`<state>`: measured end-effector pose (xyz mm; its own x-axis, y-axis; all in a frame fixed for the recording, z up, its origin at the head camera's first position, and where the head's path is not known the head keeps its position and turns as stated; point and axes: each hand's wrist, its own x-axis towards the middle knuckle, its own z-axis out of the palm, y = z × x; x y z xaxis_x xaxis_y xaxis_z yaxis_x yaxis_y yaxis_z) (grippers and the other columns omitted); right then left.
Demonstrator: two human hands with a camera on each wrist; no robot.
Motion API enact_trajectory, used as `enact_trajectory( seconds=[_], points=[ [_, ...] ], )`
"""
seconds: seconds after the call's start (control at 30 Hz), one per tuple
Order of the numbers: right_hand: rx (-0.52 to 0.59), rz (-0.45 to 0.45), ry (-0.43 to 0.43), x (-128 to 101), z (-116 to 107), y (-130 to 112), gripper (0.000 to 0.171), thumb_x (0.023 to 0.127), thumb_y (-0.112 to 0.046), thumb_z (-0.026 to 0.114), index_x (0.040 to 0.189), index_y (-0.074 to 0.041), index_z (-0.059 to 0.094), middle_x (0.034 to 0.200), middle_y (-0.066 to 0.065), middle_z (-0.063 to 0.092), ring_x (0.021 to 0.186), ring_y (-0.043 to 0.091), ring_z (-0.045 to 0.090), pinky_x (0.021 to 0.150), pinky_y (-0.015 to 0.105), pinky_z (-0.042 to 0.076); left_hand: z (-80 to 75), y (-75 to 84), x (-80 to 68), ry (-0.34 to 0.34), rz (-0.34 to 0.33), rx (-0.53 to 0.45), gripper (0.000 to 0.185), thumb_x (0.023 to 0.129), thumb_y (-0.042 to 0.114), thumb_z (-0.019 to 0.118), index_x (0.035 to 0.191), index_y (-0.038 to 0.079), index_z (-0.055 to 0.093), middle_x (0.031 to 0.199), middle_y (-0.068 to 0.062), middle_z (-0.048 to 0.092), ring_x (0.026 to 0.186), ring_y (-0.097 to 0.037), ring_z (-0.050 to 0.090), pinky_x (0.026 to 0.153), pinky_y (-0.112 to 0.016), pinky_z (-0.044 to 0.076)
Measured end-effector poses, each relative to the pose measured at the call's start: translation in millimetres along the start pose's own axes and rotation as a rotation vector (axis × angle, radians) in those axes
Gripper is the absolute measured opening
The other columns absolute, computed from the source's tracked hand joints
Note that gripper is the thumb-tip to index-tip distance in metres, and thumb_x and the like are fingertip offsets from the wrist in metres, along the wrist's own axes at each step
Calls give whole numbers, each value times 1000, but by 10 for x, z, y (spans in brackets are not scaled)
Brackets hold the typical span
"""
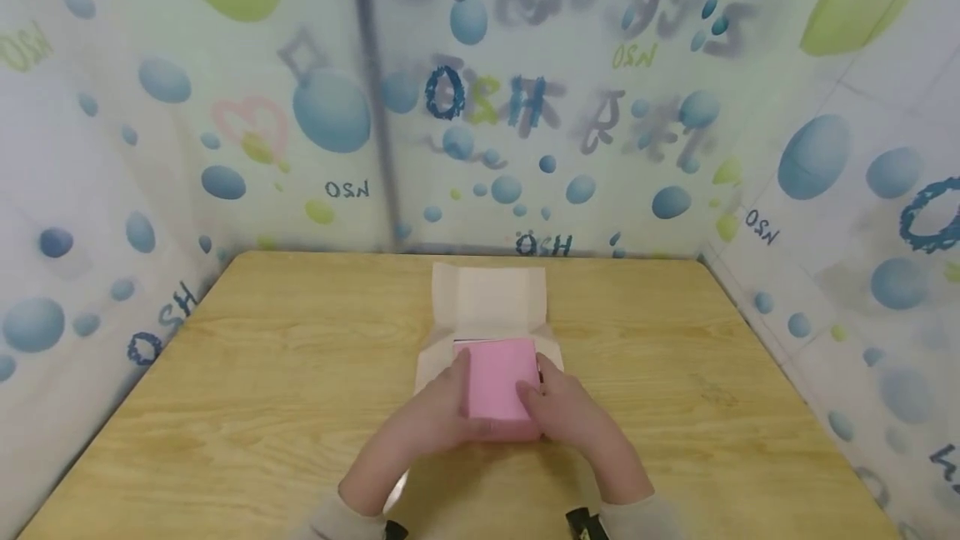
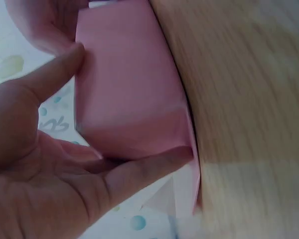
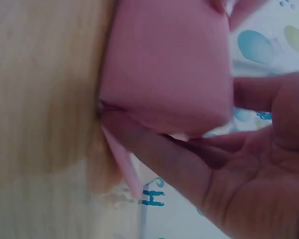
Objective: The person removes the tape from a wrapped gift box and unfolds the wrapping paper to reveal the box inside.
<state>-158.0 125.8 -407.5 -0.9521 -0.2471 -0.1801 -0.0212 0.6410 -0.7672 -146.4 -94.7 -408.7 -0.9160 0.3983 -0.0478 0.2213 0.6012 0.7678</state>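
Observation:
A box (image 1: 501, 377) sits on the table with pink paper folded up over its front and top. The same sheet of paper (image 1: 491, 302) spreads out flat behind it, pale inner side up. My left hand (image 1: 438, 415) grips the box's left side, and in the left wrist view one finger (image 2: 154, 172) presses at the lower end fold. On the right side, my right hand (image 1: 566, 407) holds the wrapped box, its thumb on the top edge. The right wrist view shows a finger (image 3: 149, 144) against the lower corner, beside a projecting paper flap (image 3: 124, 164). Paper hides most of the box.
The wooden table (image 1: 225, 373) extends to both sides and behind the paper. A patterned curtain (image 1: 480, 148) with blue and green bubbles hangs along the back and sides of the table.

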Motion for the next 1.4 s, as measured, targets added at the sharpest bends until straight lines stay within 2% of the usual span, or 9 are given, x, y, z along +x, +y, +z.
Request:
enact_trajectory(
  seconds=[0.3,0.57,0.77,0.87,1.0,1.1,1.23,1.33,1.4],
  points=[
    [-32,-22,75,263,29,-71,63,108,-17,55,161,9,33,159,31,50,138,37,59,118,61,47,23,-26,184,78,-2,25,104,89,21,86,159,-20,20,142,-42,54,125,-40,63,108,-59,54],
    [-52,23,96,439,-32,-89,64,109,-19,54,162,8,31,161,29,48,145,40,55,122,60,44,-41,-106,431,80,3,-9,96,89,16,86,159,-13,27,138,-29,62,119,-32,64,105,-52,55],
    [-39,54,130,203,-15,-106,72,107,-27,60,166,-2,28,159,23,53,136,34,62,116,57,51,-42,-64,253,93,51,-96,96,84,16,89,159,-5,32,138,-19,64,116,-25,64,103,-46,56],
    [-46,36,177,29,-62,-156,72,108,-35,59,169,-15,28,156,16,57,132,31,63,112,54,54,-76,50,86,127,-7,-100,102,86,22,89,165,2,27,142,-21,62,120,-29,67,102,-49,59],
    [-134,-24,214,-246,-180,-180,53,110,-48,55,151,-14,59,136,12,62,115,27,62,97,46,58,-147,200,-179,143,-87,25,78,96,40,80,159,10,45,133,-19,62,106,-26,68,89,-45,62],
    [-120,1,189,-452,-277,-167,54,108,-54,56,135,-9,66,136,11,57,116,24,65,93,44,57,-191,266,-367,108,-68,147,44,101,52,69,124,15,76,119,-9,60,98,-20,60,81,-39,56],
    [-201,24,76,-664,-350,-98,32,102,-43,71,111,-12,73,147,11,58,131,27,64,106,52,56,-224,266,-567,-25,-43,231,40,103,53,65,79,26,81,128,-6,65,119,-25,60,98,-49,56],
    [-403,5,-76,-764,-365,-2,13,91,-32,84,89,-20,79,150,10,61,141,36,55,113,60,50,-194,198,-652,-180,-6,338,29,98,48,74,77,29,80,139,-7,67,135,-30,59,111,-53,53],
    [-490,33,-189,-796,-330,65,19,83,-32,90,97,-23,82,155,8,58,149,41,47,117,66,44,-135,146,-661,-263,-2,423,22,92,47,80,93,25,81,146,-8,65,140,-32,58,114,-54,52]
  ],
)
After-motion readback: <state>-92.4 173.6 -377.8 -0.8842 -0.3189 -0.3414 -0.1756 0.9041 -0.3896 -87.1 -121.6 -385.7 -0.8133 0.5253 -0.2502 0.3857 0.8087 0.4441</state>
